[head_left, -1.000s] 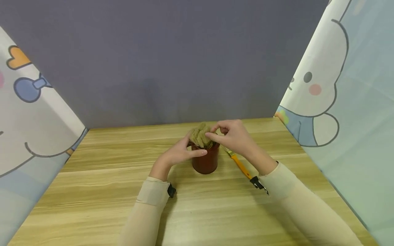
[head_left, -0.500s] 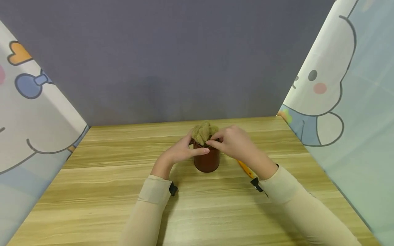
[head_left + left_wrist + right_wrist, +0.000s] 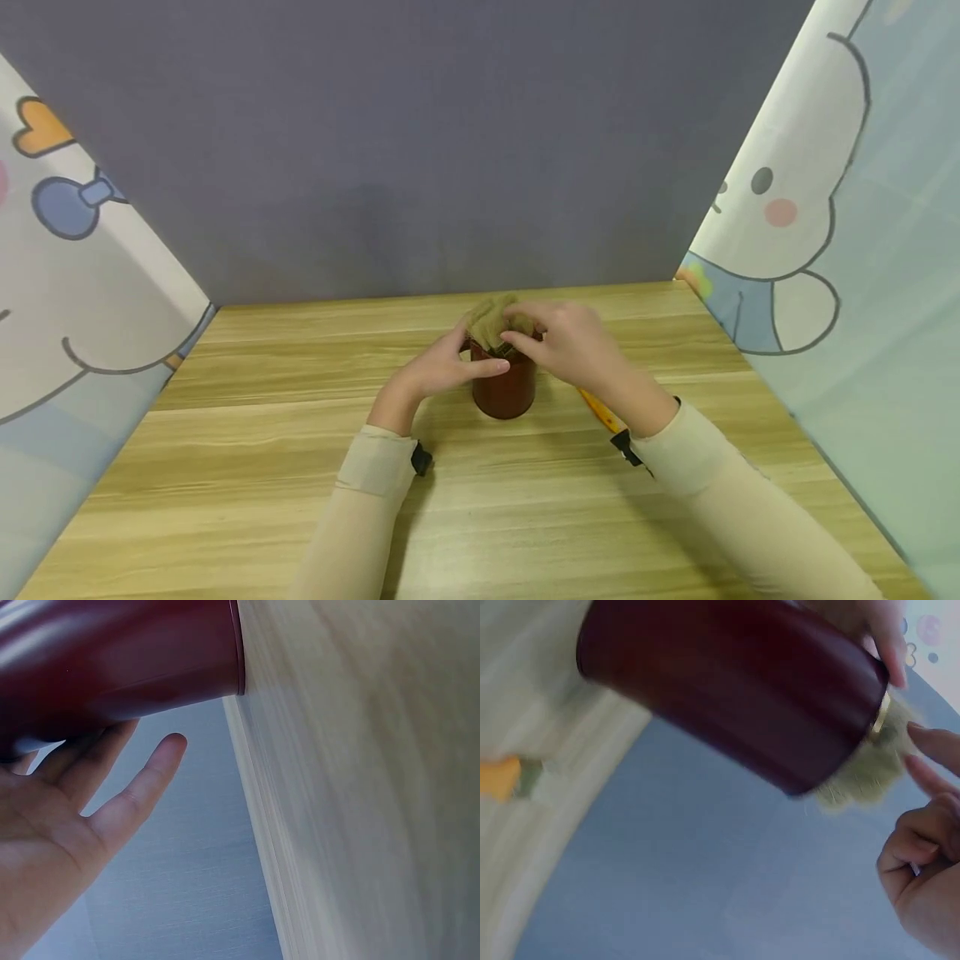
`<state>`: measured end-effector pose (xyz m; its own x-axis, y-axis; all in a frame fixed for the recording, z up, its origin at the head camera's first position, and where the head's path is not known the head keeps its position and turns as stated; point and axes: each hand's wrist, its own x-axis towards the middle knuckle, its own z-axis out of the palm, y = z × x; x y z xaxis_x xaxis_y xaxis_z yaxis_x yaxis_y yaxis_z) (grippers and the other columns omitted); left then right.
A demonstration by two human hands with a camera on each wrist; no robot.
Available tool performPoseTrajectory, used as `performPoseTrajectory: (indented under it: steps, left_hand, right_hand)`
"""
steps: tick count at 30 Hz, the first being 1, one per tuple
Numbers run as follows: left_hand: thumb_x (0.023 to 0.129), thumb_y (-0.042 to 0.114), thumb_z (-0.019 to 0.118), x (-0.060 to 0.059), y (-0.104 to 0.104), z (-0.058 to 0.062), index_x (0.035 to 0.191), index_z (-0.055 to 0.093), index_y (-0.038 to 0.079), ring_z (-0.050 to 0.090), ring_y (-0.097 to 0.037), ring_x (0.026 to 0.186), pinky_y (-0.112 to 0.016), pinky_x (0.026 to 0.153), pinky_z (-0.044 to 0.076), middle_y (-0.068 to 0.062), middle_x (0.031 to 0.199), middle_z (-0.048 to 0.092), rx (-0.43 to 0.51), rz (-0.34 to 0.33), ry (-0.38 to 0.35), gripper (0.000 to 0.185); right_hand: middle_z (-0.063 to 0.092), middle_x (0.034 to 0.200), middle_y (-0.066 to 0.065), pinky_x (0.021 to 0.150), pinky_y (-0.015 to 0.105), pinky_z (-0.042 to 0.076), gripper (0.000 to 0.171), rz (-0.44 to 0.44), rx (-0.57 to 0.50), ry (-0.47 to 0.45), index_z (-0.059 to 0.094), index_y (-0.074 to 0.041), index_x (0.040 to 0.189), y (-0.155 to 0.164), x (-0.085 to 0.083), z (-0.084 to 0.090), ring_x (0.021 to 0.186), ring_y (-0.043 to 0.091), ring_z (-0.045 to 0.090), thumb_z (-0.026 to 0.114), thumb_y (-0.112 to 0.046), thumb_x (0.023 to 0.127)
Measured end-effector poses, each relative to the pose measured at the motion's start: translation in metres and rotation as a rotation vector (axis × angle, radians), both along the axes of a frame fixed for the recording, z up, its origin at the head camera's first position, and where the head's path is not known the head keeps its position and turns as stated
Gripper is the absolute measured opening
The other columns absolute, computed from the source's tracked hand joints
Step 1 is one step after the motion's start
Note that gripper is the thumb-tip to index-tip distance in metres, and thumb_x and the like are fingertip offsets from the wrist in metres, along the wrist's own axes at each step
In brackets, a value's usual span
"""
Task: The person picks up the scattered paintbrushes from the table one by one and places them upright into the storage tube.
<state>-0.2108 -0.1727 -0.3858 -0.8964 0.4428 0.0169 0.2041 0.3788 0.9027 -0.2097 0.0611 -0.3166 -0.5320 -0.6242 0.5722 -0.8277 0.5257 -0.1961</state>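
- The table (image 3: 225,467) is carrying the red pot (image 3: 504,390) upright at its middle, straight ahead of you between both hands.
- Your left hand (image 3: 442,372) is resting against the pot's left side, thumb across the front, fingers mostly straight.
- Your right hand (image 3: 572,342), equally near, is touching the moss (image 3: 489,323) on the pot's top with loosely bent fingers; a pinch isn't clear.
- An orange brush (image 3: 600,410) is lying just right, under your right wrist.

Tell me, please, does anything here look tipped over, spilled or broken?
Nothing stands out. The dark red pot stands upright on the wooden table, its fuzzy plant still inside. The left hand touches the pot's side and the right hand touches the plant. An orange-handled brush lies flat beside the pot.
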Motion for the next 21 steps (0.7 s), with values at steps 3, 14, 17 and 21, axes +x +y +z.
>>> performPoseTrajectory:
  steps: [3, 14, 17, 21]
  left_hand:
    - [0.096, 0.051, 0.077, 0.000, 0.000, 0.000, 0.166, 0.020, 0.045, 0.040, -0.028, 0.154, -0.060, 0.124, 0.037, 0.008, 0.167, 0.038, 0.004, 0.006, -0.016, 0.090]
    - [0.096, 0.055, 0.076, 0.003, 0.000, -0.001, 0.167, 0.018, 0.045, 0.043, -0.026, 0.151, -0.058, 0.122, 0.040, 0.008, 0.166, 0.041, -0.029, 0.018, -0.021, 0.092]
    - [0.096, 0.053, 0.076, 0.003, 0.000, -0.002, 0.167, 0.020, 0.041, 0.042, -0.026, 0.153, -0.059, 0.124, 0.038, 0.005, 0.165, 0.041, -0.021, 0.017, -0.021, 0.091]
    - [0.096, 0.051, 0.077, 0.001, 0.000, 0.000, 0.168, 0.020, 0.037, 0.039, -0.027, 0.156, -0.059, 0.126, 0.036, 0.002, 0.167, 0.039, -0.008, 0.014, -0.005, 0.093]
  right_hand:
    - [0.083, 0.105, 0.005, 0.053, 0.027, 0.045, 0.038, 0.013, 0.025, 0.053, 0.077, -0.011, 0.129, 0.003, -0.001, 0.007, 0.057, 0.011, 0.056, 0.084, -0.023, 0.094]
    - [0.080, 0.091, 0.000, 0.045, 0.023, 0.035, 0.034, -0.002, 0.184, 0.080, 0.080, -0.021, 0.128, -0.004, -0.009, 0.001, 0.054, 0.007, 0.056, 0.082, -0.032, 0.095]
    - [0.083, 0.103, 0.005, 0.048, 0.022, 0.035, 0.041, 0.016, 0.125, 0.050, 0.078, -0.016, 0.131, -0.001, -0.012, 0.005, 0.052, 0.006, 0.049, 0.084, -0.032, 0.094]
    - [0.067, 0.068, 0.003, 0.055, 0.027, 0.032, 0.043, -0.046, -0.011, -0.071, 0.077, -0.010, 0.130, 0.014, -0.022, 0.012, 0.052, 0.008, 0.032, 0.084, -0.031, 0.093]
